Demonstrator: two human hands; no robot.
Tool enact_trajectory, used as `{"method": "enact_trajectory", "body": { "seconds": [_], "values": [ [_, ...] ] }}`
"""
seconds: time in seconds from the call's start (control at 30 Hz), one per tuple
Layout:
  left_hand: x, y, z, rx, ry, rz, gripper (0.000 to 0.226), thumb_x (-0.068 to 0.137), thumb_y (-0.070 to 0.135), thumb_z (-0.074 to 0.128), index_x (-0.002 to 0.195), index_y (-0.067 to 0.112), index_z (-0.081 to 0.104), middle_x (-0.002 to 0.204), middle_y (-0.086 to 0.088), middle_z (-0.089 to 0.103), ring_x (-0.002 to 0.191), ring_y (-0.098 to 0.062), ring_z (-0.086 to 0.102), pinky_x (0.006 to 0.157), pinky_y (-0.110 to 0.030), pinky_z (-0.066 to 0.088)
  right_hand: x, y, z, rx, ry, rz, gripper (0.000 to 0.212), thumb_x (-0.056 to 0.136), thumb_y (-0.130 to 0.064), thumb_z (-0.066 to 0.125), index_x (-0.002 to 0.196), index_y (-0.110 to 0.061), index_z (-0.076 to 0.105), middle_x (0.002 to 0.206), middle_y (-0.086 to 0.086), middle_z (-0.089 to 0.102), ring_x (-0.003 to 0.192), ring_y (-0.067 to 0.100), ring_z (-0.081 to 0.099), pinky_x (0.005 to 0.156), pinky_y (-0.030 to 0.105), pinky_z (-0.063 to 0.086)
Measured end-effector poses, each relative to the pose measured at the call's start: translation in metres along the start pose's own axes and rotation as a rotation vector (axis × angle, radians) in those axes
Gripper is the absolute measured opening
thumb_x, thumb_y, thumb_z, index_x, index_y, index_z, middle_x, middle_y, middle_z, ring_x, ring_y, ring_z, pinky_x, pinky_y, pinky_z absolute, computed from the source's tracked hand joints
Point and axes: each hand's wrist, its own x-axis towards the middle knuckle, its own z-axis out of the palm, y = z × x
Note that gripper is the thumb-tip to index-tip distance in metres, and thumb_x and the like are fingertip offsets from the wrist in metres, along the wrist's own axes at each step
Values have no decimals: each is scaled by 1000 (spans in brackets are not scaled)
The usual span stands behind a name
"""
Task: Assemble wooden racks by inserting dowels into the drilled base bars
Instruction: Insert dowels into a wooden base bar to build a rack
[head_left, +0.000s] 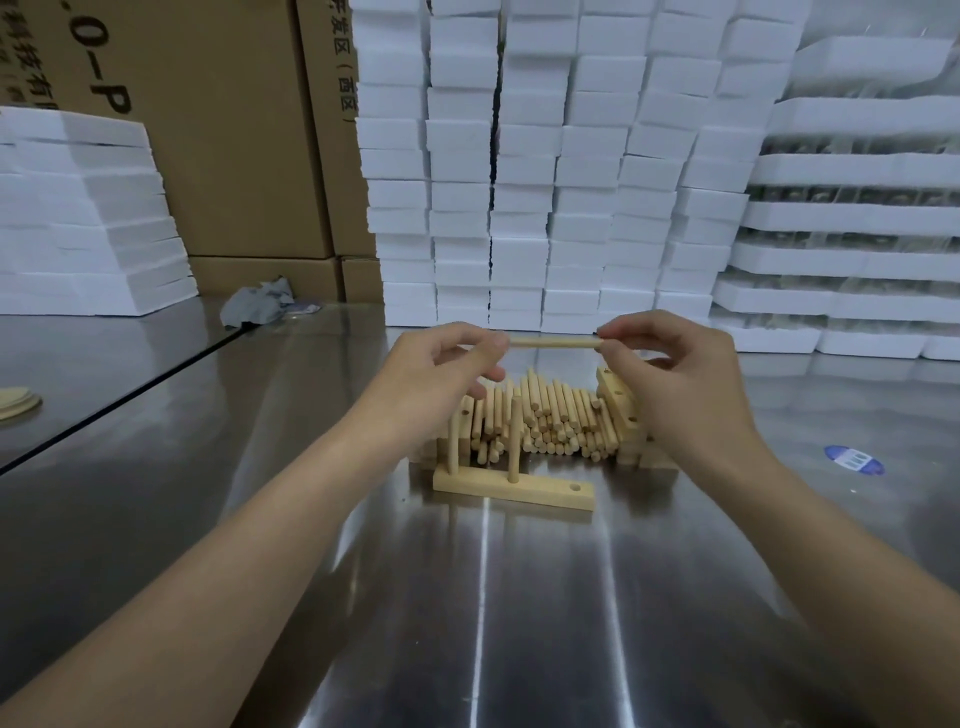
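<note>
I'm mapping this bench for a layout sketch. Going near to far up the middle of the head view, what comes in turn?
Bare steel tabletop → pale wooden base bar with two upright dowels → heap of loose wooden dowels → stacked white foam blocks.

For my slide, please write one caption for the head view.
Both hands hold one dowel level above a base bar with two dowels standing.

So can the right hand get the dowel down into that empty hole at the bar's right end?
Probably yes. The empty hole in the base bar lies open, right of both standing dowels. But the left hand and right hand both hold the dowel level.
</note>
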Motion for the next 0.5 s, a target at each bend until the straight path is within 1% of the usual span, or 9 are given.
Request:
{"method": "enact_trajectory", "body": {
  "seconds": [0.07,0.13,0.2,0.27,0.3,0.37,0.4,0.47,0.5],
  "values": [
    [1,2,-1,-56,5,-21,22,102,48,67,115,32,77,101,16,81,93,-3,75,80,-27,47,-3,-6,2,150,-66,29,13,94,-18,77,93,-30,80,98,-15,79,93,8,73,79,27,58],
    [0,3,-1,-104,8,-1,18,101,40,73,117,32,76,101,14,82,94,-6,76,80,-27,49,-7,-10,5,187,-99,13,14,95,-15,77,95,-28,80,99,-13,79,92,19,73,81,35,58],
    [-1,2,-3,-142,44,43,14,100,34,75,113,30,79,100,12,83,90,-5,76,75,-19,52,-8,-9,7,213,-109,16,14,94,-14,77,95,-28,80,99,-12,79,94,38,68,80,45,55],
    [-1,1,-6,-169,66,73,12,97,30,79,109,29,82,99,9,83,88,-4,76,69,-10,51,-9,-8,8,222,-114,22,16,94,-14,78,94,-30,80,99,-12,79,97,45,65,78,48,56],
    [0,-1,-7,-182,70,75,13,94,29,82,107,29,83,98,8,83,89,-4,77,68,-8,50,-9,-8,8,216,-111,22,17,94,-13,78,94,-30,80,100,-13,79,97,45,65,77,47,57],
    [1,-1,-8,-208,84,74,15,89,26,88,104,28,84,96,6,83,91,-4,77,69,-8,50,-8,-7,7,207,-106,19,17,94,-13,78,94,-30,79,100,-13,79,97,43,66,75,44,60],
    [1,-2,-9,-212,87,74,16,87,25,89,103,27,85,96,6,83,92,-3,77,70,-8,50,-7,-6,6,211,-100,21,17,93,-12,78,94,-29,79,101,-13,79,95,39,68,76,41,59],
    [2,-1,-10,-210,76,79,16,88,23,88,103,28,86,99,8,83,97,-2,77,72,-6,51,-5,-5,3,226,-76,25,17,93,-10,78,94,-27,80,102,-11,80,95,19,74,83,31,56],
    [2,-1,-10,-211,66,82,16,89,23,88,103,29,86,100,9,83,99,-2,77,73,-5,51,-3,-6,2,254,-68,49,17,92,-9,79,95,-26,80,102,-10,80,99,11,75,87,29,54]
  ]
}}
